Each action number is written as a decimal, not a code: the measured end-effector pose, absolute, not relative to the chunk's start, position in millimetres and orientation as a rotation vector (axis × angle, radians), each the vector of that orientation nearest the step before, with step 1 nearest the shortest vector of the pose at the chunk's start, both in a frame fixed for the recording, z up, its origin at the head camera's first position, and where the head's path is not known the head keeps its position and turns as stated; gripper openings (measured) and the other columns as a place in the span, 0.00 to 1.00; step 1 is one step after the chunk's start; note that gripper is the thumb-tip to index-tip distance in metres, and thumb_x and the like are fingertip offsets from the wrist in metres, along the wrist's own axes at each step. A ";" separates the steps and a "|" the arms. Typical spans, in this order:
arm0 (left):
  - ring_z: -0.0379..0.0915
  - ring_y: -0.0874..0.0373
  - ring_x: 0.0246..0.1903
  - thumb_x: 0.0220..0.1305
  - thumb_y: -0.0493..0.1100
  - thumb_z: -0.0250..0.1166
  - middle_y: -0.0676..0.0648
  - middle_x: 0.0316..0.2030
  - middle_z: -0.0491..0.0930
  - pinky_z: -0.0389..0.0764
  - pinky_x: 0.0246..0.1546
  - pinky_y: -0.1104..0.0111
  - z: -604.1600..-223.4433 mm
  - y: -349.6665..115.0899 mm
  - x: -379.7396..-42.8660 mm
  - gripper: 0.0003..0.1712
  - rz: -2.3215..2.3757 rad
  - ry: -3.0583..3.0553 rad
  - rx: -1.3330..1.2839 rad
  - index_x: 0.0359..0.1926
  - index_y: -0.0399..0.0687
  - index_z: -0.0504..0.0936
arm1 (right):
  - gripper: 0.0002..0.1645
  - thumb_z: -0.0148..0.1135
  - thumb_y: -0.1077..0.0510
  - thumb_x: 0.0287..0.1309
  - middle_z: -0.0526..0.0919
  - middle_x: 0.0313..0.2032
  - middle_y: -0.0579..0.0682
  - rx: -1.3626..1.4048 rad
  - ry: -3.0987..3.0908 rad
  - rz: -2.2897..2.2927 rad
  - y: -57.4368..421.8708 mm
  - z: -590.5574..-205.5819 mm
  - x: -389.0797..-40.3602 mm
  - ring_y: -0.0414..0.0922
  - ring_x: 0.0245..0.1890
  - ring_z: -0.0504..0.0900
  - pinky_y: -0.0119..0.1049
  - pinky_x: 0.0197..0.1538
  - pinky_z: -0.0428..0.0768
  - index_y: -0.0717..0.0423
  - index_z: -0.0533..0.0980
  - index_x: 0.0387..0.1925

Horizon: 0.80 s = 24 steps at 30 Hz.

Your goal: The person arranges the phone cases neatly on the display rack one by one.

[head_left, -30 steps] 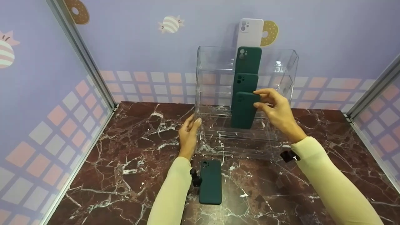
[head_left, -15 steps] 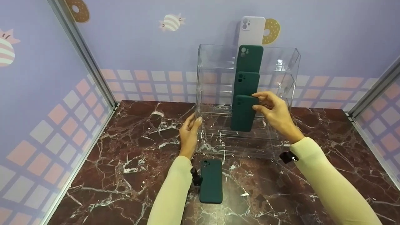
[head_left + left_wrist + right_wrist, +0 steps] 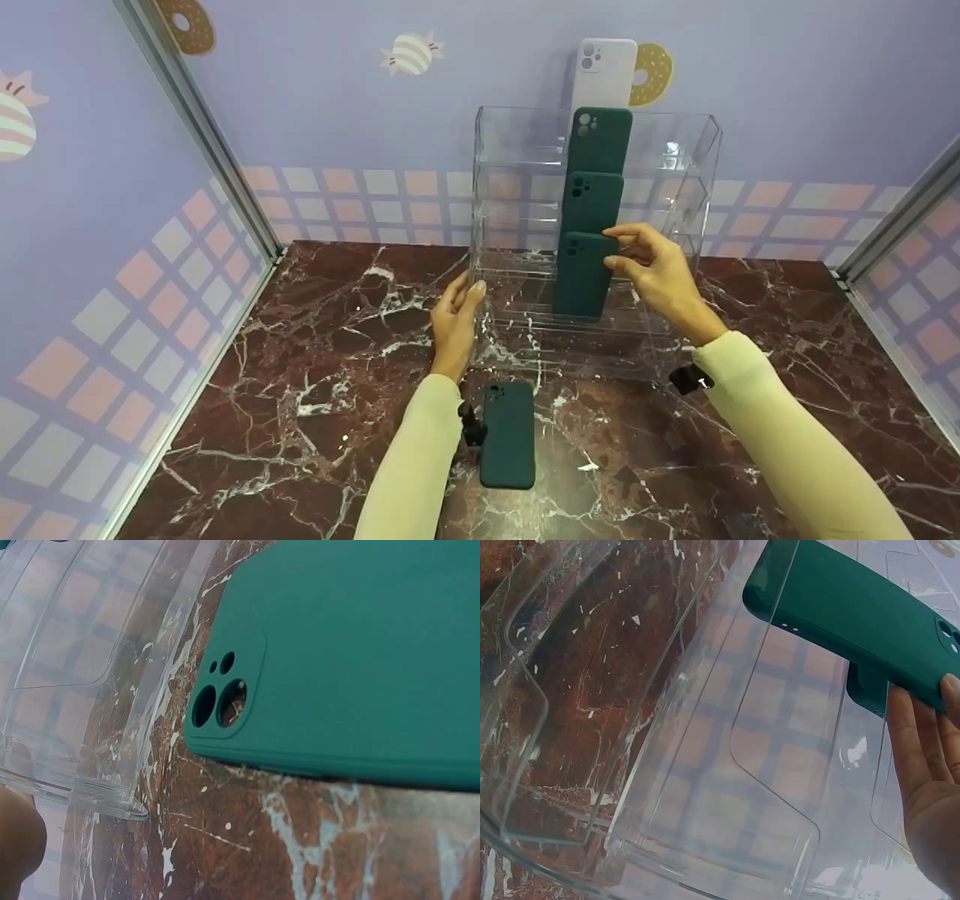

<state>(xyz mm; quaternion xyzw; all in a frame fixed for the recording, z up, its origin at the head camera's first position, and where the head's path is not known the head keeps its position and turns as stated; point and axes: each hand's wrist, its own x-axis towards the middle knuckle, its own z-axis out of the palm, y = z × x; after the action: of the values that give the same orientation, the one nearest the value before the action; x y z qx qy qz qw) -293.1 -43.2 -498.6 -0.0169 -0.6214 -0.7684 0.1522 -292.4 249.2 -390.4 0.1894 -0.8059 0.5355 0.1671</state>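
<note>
My right hand (image 3: 656, 274) pinches the upper right edge of a green phone case (image 3: 583, 281), which stands upright in a tier of a clear acrylic display stand (image 3: 517, 142). In the right wrist view the case's lower end (image 3: 780, 585) sits behind a transparent front panel, thumb on its back and fingers along its side. My left hand (image 3: 454, 322) grips the stand's left side edge, thumb in front. Behind the pinched case, two more green cases (image 3: 600, 142) and a white case (image 3: 604, 75) rise in the higher tiers.
Another green phone case (image 3: 508, 435) lies flat on the dark red marbled table (image 3: 337, 450), in front of the stand and beside the left forearm. A patterned wall (image 3: 337, 112) stands close behind; side panels border the table left and right.
The right hand has lowered the green case a little down into its tier, moving slightly down and left with it. The left hand keeps its grip on the stand.
</note>
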 end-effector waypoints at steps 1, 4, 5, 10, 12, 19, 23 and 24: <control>0.82 0.48 0.59 0.75 0.42 0.67 0.39 0.59 0.85 0.75 0.66 0.53 -498.7 -43.2 -293.0 0.26 -2.205 -1.782 -0.051 0.70 0.39 0.79 | 0.23 0.70 0.73 0.64 0.81 0.47 0.62 0.538 -2.295 1.522 249.5 -391.0 -293.0 0.37 0.43 0.86 0.27 0.45 0.84 0.65 0.81 0.60; 0.82 0.48 0.59 0.75 0.41 0.67 0.40 0.59 0.85 0.75 0.66 0.54 -498.6 -42.9 -293.3 0.26 -2.215 -1.768 -0.057 0.70 0.40 0.79 | 0.24 0.69 0.75 0.64 0.80 0.48 0.63 0.538 -2.304 1.512 250.3 -393.1 -295.1 0.38 0.43 0.86 0.26 0.43 0.83 0.65 0.80 0.60; 0.82 0.48 0.59 0.75 0.41 0.67 0.40 0.59 0.85 0.75 0.66 0.55 -498.6 -42.7 -293.6 0.26 -2.219 -1.761 -0.059 0.70 0.39 0.79 | 0.23 0.69 0.75 0.64 0.81 0.48 0.63 0.540 -2.305 1.511 250.6 -393.5 -295.5 0.40 0.42 0.86 0.26 0.42 0.83 0.65 0.80 0.60; 0.82 0.48 0.59 0.74 0.40 0.67 0.40 0.59 0.85 0.76 0.65 0.57 -498.6 -42.0 -295.0 0.26 -2.234 -1.730 -0.051 0.69 0.37 0.79 | 0.22 0.69 0.75 0.65 0.82 0.46 0.62 0.545 -2.306 1.525 252.2 -395.5 -297.8 0.46 0.42 0.88 0.27 0.39 0.84 0.64 0.80 0.60; 0.82 0.45 0.60 0.74 0.40 0.67 0.40 0.59 0.85 0.76 0.65 0.57 -498.4 -41.6 -295.0 0.26 -2.236 -1.727 -0.045 0.69 0.38 0.80 | 0.22 0.68 0.75 0.65 0.82 0.46 0.63 0.546 -2.306 1.532 253.0 -396.3 -298.6 0.44 0.42 0.88 0.28 0.40 0.84 0.64 0.80 0.60; 0.83 0.44 0.58 0.74 0.40 0.67 0.35 0.60 0.83 0.77 0.64 0.58 -497.7 -41.2 -295.5 0.26 -2.224 -1.737 -0.030 0.69 0.37 0.80 | 0.25 0.71 0.69 0.66 0.84 0.49 0.59 0.516 -2.386 1.410 256.0 -396.4 -298.7 0.39 0.42 0.85 0.26 0.44 0.82 0.59 0.81 0.63; 0.83 0.47 0.58 0.74 0.40 0.68 0.38 0.58 0.85 0.77 0.63 0.58 -498.1 -41.9 -295.4 0.26 -2.222 -1.751 -0.020 0.69 0.38 0.79 | 0.25 0.72 0.67 0.66 0.83 0.47 0.57 0.511 -2.383 1.351 255.9 -397.3 -298.3 0.42 0.42 0.82 0.26 0.45 0.79 0.57 0.82 0.64; 0.83 0.49 0.57 0.74 0.40 0.68 0.39 0.58 0.85 0.77 0.64 0.57 -498.3 -42.1 -294.9 0.26 -2.223 -1.756 -0.023 0.69 0.38 0.79 | 0.25 0.72 0.67 0.66 0.82 0.47 0.57 0.511 -2.375 1.353 255.7 -397.9 -298.4 0.42 0.42 0.81 0.26 0.45 0.79 0.57 0.82 0.64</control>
<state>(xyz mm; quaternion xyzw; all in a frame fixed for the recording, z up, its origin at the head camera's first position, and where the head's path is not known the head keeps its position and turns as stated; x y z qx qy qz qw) -294.9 -42.1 -498.3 -0.0080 -0.6124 -0.7754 0.1539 -298.4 255.7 -397.9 0.1809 -0.8402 0.4787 0.1794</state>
